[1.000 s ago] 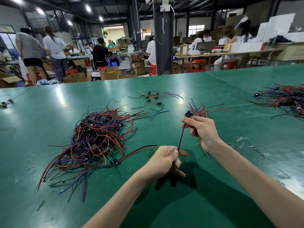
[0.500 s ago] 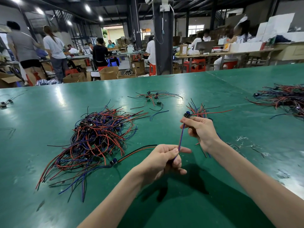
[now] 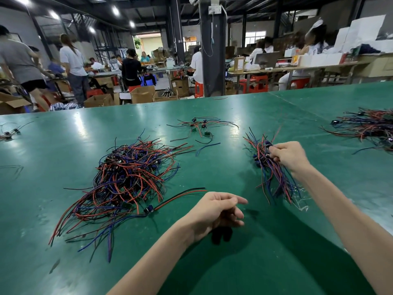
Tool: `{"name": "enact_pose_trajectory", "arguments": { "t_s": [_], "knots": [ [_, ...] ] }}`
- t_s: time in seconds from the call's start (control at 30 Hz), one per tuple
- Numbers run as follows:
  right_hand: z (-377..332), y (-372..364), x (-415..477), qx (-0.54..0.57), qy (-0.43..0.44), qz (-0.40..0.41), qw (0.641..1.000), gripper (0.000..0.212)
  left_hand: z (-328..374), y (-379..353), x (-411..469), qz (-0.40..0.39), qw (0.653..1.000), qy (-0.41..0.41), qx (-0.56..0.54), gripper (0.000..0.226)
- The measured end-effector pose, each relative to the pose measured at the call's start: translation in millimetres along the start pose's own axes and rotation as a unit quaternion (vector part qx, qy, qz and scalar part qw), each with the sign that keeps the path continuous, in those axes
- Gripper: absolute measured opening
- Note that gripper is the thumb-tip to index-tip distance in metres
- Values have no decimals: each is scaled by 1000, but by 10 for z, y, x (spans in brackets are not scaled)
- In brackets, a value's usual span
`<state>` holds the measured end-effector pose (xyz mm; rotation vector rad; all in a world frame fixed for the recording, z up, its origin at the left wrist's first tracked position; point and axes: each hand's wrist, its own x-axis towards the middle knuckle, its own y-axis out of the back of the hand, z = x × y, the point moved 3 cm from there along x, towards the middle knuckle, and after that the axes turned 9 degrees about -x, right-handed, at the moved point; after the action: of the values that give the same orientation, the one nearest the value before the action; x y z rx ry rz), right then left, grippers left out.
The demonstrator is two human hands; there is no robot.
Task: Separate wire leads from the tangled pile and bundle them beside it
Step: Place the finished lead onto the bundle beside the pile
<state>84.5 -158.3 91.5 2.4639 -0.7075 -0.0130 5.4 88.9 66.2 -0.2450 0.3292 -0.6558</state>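
A tangled pile (image 3: 127, 177) of red, blue, purple and black wire leads with small dark connectors lies on the green table (image 3: 212, 262), left of centre. To its right lies a sorted bundle (image 3: 274, 177) of the same leads. My right hand (image 3: 289, 155) is over the bundle's top end and pinches a lead's connector there. My left hand (image 3: 217, 211) hovers above the table between pile and bundle, fingers loosely curled, holding nothing. One red-and-black lead (image 3: 176, 198) trails from the pile toward my left hand.
A small cluster of leads (image 3: 200, 126) lies farther back at centre. Another heap (image 3: 368, 126) sits at the right edge, and a few leads (image 3: 8, 133) at the far left. Behind the table stand a dark pillar (image 3: 212, 50), cardboard boxes and several people.
My left hand let go of the purple lead stretched between both hands. My right hand carried that lead right and down onto the bundle.
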Motion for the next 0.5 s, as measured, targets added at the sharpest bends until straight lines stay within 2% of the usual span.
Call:
{"name": "enact_pose_trajectory", "arguments": {
  "t_s": [0.13,0.33,0.5],
  "knots": [
    [148,-2,34,-88,-25,32,995,29,-1,18,4,1,1000,8,-12,22],
    [23,-44,-14,-145,29,54,987,23,12,15,-5,0,1000,16,-17,21],
    [34,-92,-89,-242,39,45,968,18,40,13,-24,-3,999,20,-25,21]
  ]
}}
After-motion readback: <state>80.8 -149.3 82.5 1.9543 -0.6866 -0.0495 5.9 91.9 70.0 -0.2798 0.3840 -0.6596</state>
